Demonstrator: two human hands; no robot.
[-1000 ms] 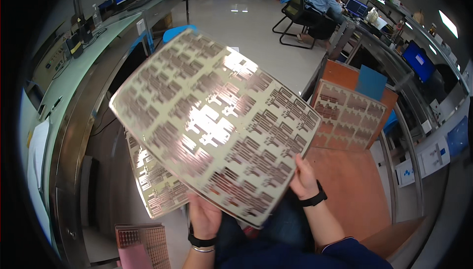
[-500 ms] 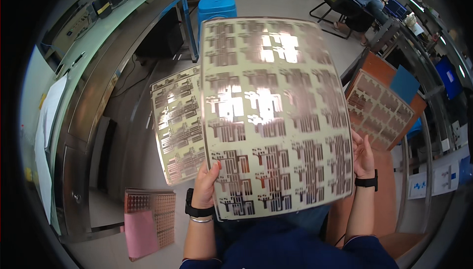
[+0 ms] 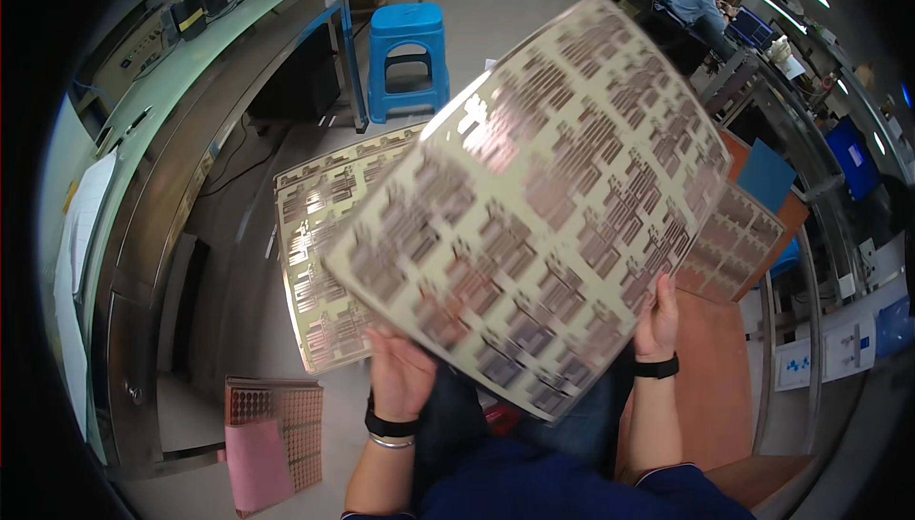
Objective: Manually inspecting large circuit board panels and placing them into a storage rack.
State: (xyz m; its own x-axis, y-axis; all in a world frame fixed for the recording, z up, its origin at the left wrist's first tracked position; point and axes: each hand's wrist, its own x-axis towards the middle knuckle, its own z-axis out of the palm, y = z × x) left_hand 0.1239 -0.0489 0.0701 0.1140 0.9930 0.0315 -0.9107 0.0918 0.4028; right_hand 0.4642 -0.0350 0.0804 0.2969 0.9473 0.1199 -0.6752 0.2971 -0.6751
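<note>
A large, thin flexible circuit sheet (image 3: 543,205), pale with rows of coppery patterns, is held up in front of me, tilted with its far corner up to the right. My left hand (image 3: 400,372) grips its lower left edge from beneath. My right hand (image 3: 658,315) holds its lower right edge. A second sheet of the same kind (image 3: 329,244) lies flat below it on the left, partly hidden by the raised one.
A blue plastic stool (image 3: 408,58) stands on the floor ahead. A long workbench (image 3: 181,129) runs along the left. More patterned sheets (image 3: 734,244) rest on an orange-brown surface at the right. A pink and perforated stack (image 3: 272,439) lies lower left. A seated person (image 3: 696,0) works far back.
The raised sheet has swung from roughly upright to tilted, its top now leaning right. My view has shifted, bringing the blue stool more to the centre.
</note>
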